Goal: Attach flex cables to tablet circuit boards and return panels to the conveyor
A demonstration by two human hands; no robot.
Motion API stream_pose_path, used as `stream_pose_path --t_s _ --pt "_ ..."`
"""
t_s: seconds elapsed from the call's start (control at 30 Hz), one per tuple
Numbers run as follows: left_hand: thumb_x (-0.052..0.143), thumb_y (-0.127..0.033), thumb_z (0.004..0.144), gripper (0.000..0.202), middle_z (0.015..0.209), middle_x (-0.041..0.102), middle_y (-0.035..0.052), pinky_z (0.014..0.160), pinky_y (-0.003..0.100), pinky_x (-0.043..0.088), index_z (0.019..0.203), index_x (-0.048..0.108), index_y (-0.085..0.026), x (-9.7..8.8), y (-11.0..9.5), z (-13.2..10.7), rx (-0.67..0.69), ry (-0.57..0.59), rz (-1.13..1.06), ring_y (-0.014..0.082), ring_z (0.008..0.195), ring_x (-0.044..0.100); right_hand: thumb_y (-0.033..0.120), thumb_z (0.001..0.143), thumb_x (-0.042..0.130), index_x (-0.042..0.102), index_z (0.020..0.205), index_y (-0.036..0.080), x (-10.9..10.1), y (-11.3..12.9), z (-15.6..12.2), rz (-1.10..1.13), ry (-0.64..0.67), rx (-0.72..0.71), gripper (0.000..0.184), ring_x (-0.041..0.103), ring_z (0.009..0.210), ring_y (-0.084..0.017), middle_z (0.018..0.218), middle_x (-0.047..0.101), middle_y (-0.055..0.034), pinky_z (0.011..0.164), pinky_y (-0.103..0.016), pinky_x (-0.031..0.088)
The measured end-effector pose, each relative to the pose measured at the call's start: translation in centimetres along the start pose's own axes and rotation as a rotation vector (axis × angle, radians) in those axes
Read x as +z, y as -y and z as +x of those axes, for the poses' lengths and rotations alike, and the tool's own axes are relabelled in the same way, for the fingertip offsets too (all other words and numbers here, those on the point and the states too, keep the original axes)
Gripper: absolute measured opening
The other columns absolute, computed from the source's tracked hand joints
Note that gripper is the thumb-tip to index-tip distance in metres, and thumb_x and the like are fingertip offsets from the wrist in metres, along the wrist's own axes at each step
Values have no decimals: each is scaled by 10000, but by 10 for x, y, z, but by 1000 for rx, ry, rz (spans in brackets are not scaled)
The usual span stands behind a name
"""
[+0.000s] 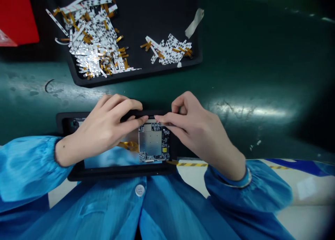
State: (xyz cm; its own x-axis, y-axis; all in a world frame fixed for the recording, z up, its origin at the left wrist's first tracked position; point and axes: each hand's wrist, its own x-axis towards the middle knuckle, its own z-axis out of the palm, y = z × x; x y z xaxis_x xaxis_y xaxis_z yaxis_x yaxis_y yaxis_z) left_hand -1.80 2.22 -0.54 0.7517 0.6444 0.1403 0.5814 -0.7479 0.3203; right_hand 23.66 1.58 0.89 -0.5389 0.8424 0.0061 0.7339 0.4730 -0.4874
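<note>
A circuit board (150, 142) with a silver metal shield and a small yellow part lies at the right end of an opened flat device, set in a black frame-like holder (120, 173). My left hand (107, 125) reaches over the holder from the left. Its thumb tip touches the board's top edge, and the index finger lies apart from it beyond the holder's rim. From the right, my right hand (201, 128) pinches a thin greyish strip (169, 124) between thumb and index finger; its index tip meets that same edge. An orange flex cable (128, 145) runs beside the board, partly under my left hand.
Beyond the holder is a black tray (136, 74) with a large heap of white and orange flex strips (94, 41) and a smaller heap (170, 50) at its right. A pale tape piece (195, 23) lies there too. A red object (17, 16) is at upper left on the green table (248, 76).
</note>
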Motion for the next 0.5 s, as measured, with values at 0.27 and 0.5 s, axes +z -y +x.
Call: stream_pose_path --t_s 0.27,0.5 --pt "361 -289 1039 329 1245 613 76 787 384 452 1225 632 -273 -5 -6 10 -29 -1 -51 258 1090 588 302 954 639 771 1026 354 -28 -12 -3 524 -87 51 159 572 777 -127 931 572 -18 604 -286 504" --pt "391 -264 1048 356 1269 649 56 866 404 460 1343 578 -332 2 -7 15 -9 58 -52 257 1146 596 404 987 570 638 758 232 -6 -7 3 771 -349 336 294 560 522 -82 667 540 19 401 -219 424"
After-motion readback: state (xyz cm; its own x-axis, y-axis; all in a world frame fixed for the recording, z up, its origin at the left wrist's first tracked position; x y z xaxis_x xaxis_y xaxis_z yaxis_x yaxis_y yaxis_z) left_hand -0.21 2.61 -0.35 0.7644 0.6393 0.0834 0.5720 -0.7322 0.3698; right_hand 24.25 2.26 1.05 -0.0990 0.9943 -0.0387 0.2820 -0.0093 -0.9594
